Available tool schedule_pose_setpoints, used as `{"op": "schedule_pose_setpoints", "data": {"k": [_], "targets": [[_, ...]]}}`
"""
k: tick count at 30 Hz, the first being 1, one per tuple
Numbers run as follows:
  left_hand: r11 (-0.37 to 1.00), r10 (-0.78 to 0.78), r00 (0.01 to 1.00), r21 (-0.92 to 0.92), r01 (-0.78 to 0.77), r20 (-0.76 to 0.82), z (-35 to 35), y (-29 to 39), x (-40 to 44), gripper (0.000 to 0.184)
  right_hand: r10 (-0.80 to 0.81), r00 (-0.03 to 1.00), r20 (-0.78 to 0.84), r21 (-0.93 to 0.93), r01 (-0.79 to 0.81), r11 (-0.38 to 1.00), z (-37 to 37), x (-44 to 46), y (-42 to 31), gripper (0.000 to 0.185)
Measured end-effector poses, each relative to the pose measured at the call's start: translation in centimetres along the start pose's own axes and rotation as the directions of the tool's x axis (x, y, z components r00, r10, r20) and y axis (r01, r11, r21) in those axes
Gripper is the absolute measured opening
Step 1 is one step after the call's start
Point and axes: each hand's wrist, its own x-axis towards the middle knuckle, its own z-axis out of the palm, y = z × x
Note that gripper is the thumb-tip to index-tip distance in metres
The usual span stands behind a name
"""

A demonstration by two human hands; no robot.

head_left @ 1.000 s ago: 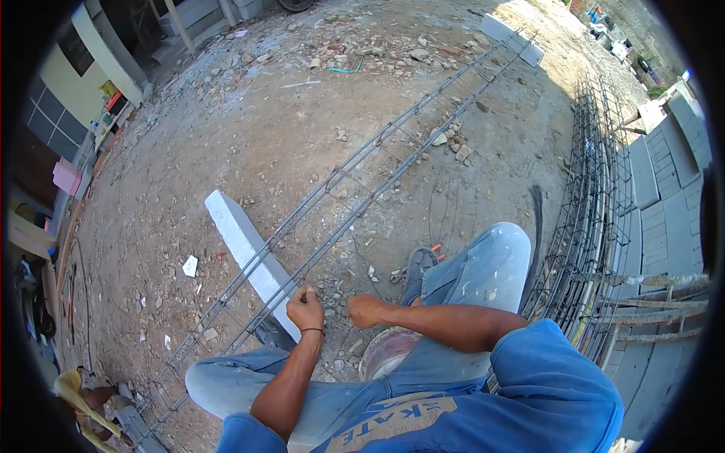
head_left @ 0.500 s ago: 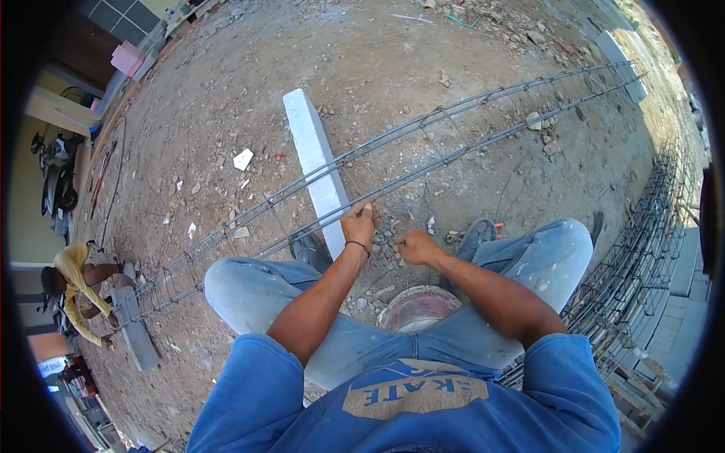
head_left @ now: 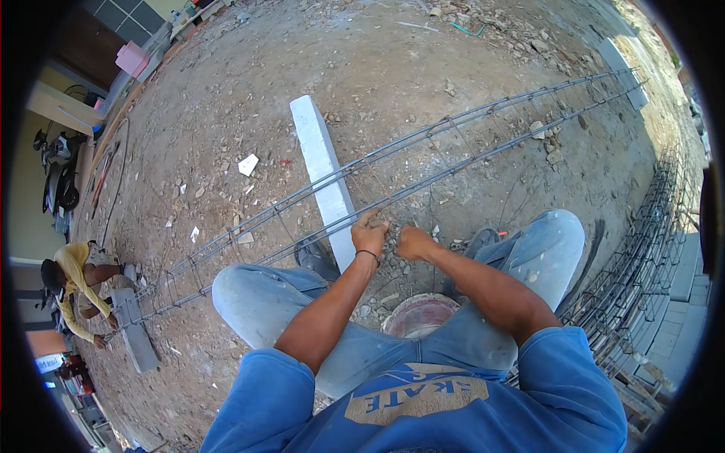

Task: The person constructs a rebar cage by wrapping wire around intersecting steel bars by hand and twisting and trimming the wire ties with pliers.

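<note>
A long cage of tied steel reinforcing bars (head_left: 449, 121) runs across in front of me. It crosses over a pale rectangular block (head_left: 317, 143) lying on the ground. My left hand (head_left: 370, 234) is at the cage's nearer bars, just right of the block, with its fingertips against the steel. Its fingers are bent together; whatever they pinch is too small to make out. Just to the right, my right hand (head_left: 414, 243) is closed like a fist, apart from the bars. Anything inside it is hidden.
A person in a yellow top (head_left: 74, 268) crouches at the cage's left end, beside another block (head_left: 136, 336). A second block (head_left: 610, 57) supports the right end. Between my legs stands a round bucket (head_left: 419, 313). More rebar cages (head_left: 642, 249) are piled at right.
The view has shifted slightly, so the cage and block sit lower. My right hand has come a little closer to my left, which stays at the nearer bars.
</note>
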Motion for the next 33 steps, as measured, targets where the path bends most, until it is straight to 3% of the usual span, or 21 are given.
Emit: {"op": "schedule_pose_setpoints", "data": {"k": [1,3,4,5,7,9,11,13,15,16,18,19,21,22,23,24,26,30,32,33], "targets": [[1.000,0.003,1.000,-0.002,-0.003,0.001,0.0,-1.9,0.7,0.041,0.028,0.999,0.044,-0.036,-0.026,0.999,-0.4,-0.7,-0.6,0.024],[0.965,-0.011,0.980,0.255,0.064,-0.201,-0.5,-6.0,2.6,0.036,0.057,0.994,0.088,-0.071,-0.051,0.996,-1.5,-1.8,-1.6,0.024],[0.965,-0.012,0.980,0.256,0.064,-0.201,-0.9,-7.4,2.9,0.036,0.086,0.975,0.204,-0.074,-0.072,0.995,-1.9,-2.3,-1.9,0.023],[0.925,-0.002,0.974,0.370,0.088,-0.228,-1.2,-8.7,3.1,0.032,0.113,0.942,0.317,-0.079,-0.093,0.993,-2.1,-2.5,-2.1,0.021],[0.871,0.011,0.967,0.477,0.116,-0.256,-1.2,-7.9,2.6,0.028,0.131,0.920,0.370,-0.082,-0.108,0.991,-1.0,-2.0,-1.3,0.020],[0.794,-0.256,0.951,0.524,0.308,-0.171,-1.3,-5.4,1.1,0.019,0.147,0.894,0.423,-0.086,-0.121,0.989,-0.2,-2.3,-1.1,0.019],[0.776,-0.219,0.972,0.589,0.225,-0.082,-3.4,-11.6,3.3,0.015,0.182,0.801,0.570,-0.085,-0.164,0.983,-0.6,-3.1,-1.9,0.020],[0.752,-0.186,0.983,0.646,0.135,0.011,-3.3,-11.9,3.0,0.011,0.170,0.799,0.577,-0.098,-0.139,0.985,-0.1,-3.5,-2.1,0.020],[0.863,-0.228,0.961,0.424,0.273,-0.155,-1.3,-6.5,-1.0,0.004,0.159,0.793,0.588,-0.108,-0.118,0.987,-0.4,-3.5,-2.3,0.020],[0.860,-0.232,0.960,0.428,0.277,-0.155,-1.0,-6.6,-0.8,0.004,0.155,0.813,0.562,-0.120,-0.106,0.987,-1.0,-3.5,-2.6,0.017],[0.922,-0.024,0.979,0.375,0.100,-0.204,-0.8,-6.9,-0.5,0.006,0.148,0.828,0.541,-0.122,-0.098,0.988,-2.1,-3.6,-2.8,0.015],[0.918,-0.025,0.979,0.383,0.103,-0.204,-0.6,-5.7,-0.5,0.006,0.132,0.875,0.466,-0.009,-0.145,0.989,-2.6,-3.3,-2.6,0.016],[0.994,-0.061,0.982,0.081,0.077,-0.181,-0.3,-2.8,0.0,0.015,0.122,0.915,0.385,0.113,-0.178,0.978,-3.1,-2.2,-2.3,0.017],[0.993,-0.061,0.981,0.087,0.078,-0.183,-0.2,-1.7,0.5,0.015,0.054,0.959,0.280,0.139,-0.096,0.986,-2.8,-1.2,-1.9,0.018],[0.997,-0.068,0.991,-0.037,0.064,-0.113,0.0,-0.6,0.9,0.018,-0.013,0.986,0.168,0.153,-0.013,0.988,-2.2,-0.5,-1.5,0.020],[0.985,-0.065,0.997,-0.163,0.057,-0.041,0.1,-0.1,1.1,0.021,-0.014,0.986,0.167,0.156,-0.013,0.988,-1.1,0.3,-0.5,0.020],[0.971,-0.108,0.993,-0.219,0.097,-0.038,0.3,-0.5,1.4,0.021,0.002,0.990,-0.139,0.044,0.004,0.999,0.9,1.5,1.2,0.024],[0.945,-0.171,0.980,-0.298,0.134,-0.103,2.0,0.6,0.1,0.021,0.059,0.985,-0.162,0.093,-0.044,0.995,-1.2,0.0,-0.6,0.024],[0.949,-0.184,0.975,-0.279,0.144,-0.125,1.7,0.3,0.2,0.022,0.168,0.951,0.261,0.217,-0.227,0.949,-5.5,-1.9,-3.6,0.024],[0.954,-0.194,0.971,-0.256,0.152,-0.144,1.6,0.1,0.5,0.022,0.168,0.952,0.257,0.214,-0.225,0.951,-6.1,-2.1,-4.0,0.024]]}}
